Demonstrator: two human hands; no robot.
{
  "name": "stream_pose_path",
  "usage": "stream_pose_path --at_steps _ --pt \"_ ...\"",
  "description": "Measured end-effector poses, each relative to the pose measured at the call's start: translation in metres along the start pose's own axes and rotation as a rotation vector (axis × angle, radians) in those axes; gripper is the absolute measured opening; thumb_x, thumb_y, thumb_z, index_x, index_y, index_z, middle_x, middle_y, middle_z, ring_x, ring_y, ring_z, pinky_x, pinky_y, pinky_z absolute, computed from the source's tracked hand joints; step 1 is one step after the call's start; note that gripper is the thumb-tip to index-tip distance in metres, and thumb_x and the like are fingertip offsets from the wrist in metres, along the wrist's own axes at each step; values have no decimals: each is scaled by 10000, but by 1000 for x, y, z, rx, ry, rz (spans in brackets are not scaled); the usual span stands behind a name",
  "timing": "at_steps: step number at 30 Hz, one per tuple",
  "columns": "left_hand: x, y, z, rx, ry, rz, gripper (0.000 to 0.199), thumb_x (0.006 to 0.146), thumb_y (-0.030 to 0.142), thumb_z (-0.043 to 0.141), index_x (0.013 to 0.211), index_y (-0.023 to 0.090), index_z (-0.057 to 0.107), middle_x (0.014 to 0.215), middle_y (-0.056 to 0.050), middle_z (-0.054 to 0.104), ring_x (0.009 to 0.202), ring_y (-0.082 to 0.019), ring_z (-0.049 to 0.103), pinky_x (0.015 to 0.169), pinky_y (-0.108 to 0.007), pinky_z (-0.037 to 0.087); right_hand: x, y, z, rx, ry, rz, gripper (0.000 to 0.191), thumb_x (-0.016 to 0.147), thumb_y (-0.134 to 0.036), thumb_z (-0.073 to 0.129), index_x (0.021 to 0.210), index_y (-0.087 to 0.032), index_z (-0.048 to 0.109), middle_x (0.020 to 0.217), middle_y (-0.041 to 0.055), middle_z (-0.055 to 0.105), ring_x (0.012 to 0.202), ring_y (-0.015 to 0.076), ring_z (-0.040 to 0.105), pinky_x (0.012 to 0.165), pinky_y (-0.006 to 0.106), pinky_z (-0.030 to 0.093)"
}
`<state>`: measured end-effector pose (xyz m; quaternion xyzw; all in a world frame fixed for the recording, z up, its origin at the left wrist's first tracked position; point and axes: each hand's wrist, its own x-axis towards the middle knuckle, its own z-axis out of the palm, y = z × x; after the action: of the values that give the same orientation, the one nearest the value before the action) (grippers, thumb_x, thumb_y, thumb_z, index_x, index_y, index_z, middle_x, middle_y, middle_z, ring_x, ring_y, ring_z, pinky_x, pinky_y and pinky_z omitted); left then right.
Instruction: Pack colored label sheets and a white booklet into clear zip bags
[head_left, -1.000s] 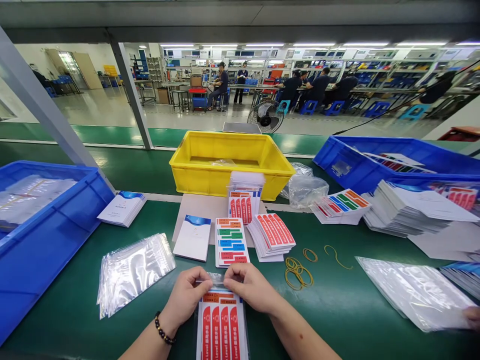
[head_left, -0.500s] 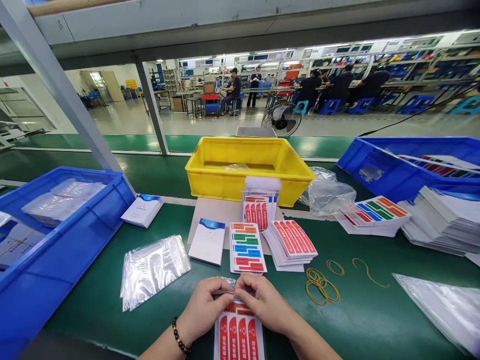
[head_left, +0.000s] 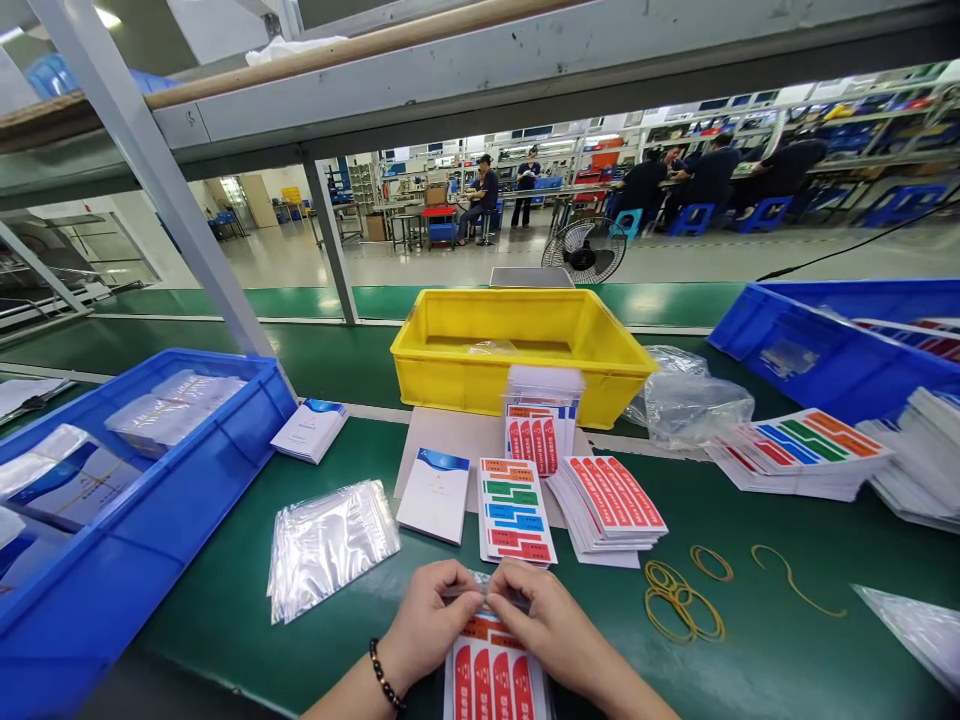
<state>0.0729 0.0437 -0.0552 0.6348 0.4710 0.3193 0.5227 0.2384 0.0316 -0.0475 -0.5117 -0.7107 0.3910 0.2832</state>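
Both hands meet at the near edge of the green bench, pinching the top edge of a clear plastic bag (head_left: 480, 578). Inside the bag lies a sheet of red and orange stickers (head_left: 495, 680). My left hand (head_left: 431, 620), with a beaded bracelet at the wrist, has thumb and forefinger closed on the bag's edge. Right beside it, my right hand (head_left: 544, 620) pinches the same edge, fingertips nearly touching the left ones. Just beyond are a white booklet stack (head_left: 435, 497), a multicoloured sticker stack (head_left: 516, 510) and a red sticker stack (head_left: 611, 505).
Flat clear bags (head_left: 334, 545) lie at left, beside a blue bin (head_left: 225, 470). Rubber bands (head_left: 681, 600) rest at right. A yellow bin (head_left: 517, 385) stands behind a holder of packed sheets (head_left: 541, 430). Another blue bin (head_left: 795, 350) and sticker stacks (head_left: 810, 450) sit at far right.
The view has turned slightly to the left, shifting everything rightward in the picture. Both hands remain pinched at the bag's top edge, with little other movement.
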Motion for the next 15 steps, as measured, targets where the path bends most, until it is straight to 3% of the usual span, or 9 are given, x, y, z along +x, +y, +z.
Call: stream_pose_path --at_steps 5,8,11,15 --pt "-2 1 2 46 -23 13 203 736 249 536 551 168 527 572 0 557 571 -137 487 570 -242 392 0 -2 2 -64 2 -54 174 804 -199 463 632 -194 489 679 12 577 646 153 524 596 248 381" --pt "-6 9 -3 104 -39 25 98 723 234 566 651 170 585 671 -21 609 658 -168 532 631 -261 415 -1 -2 1 -99 -2 -70 177 807 -184 454 632 -197 475 681 14 572 649 158 524 598 253 384" --pt "-9 19 -23 319 16 62 155 763 272 560 893 194 596 903 -52 644 837 -202 564 759 -286 420 0 2 -2 -132 45 -112 135 803 -170 459 674 -199 487 727 26 577 700 176 538 637 275 402" --pt "-7 17 -68 706 173 -143 251 881 296 336 751 210 534 743 -39 627 707 -194 575 643 -277 392 2 7 -3 -159 206 -142 69 812 -180 458 755 -208 488 780 44 572 750 200 538 670 308 418"
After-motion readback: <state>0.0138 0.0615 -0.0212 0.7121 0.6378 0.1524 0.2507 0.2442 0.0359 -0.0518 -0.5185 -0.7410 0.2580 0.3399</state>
